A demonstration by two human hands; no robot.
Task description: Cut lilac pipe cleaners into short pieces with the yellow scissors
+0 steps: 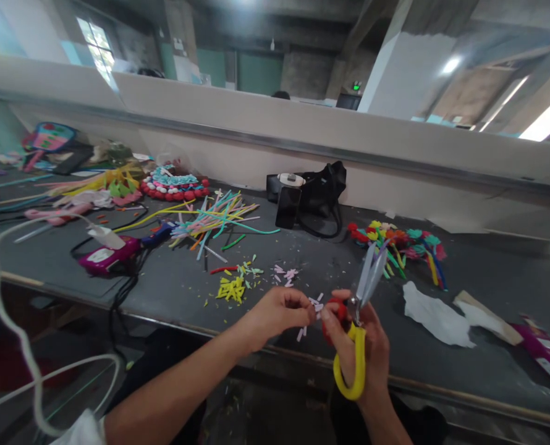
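My right hand [368, 346] is closed around scissors [359, 309], with their blades pointing up and away and a yellow handle loop below. Under its thumb and fingers is a red thing [333, 318], partly covered; its kind is unclear. To the left, my left hand [287, 312] has thumb and fingertips pinched together, close to the red thing. Whatever it may hold is too small to make out. Short pale pink cut pieces [285, 274] lie scattered on the dark table [173, 315] around my fingertips. A pile of short yellow pieces [231, 288] lies farther left.
Long coloured fuzzy stems [219, 216] lie in a heap behind. A purple glue gun [110, 254] with cables is at left. Toward the back stand a phone [288, 207] and black bag [324, 188]. Colourful fuzzy flowers [400, 241] and white paper [435, 315] lie right.
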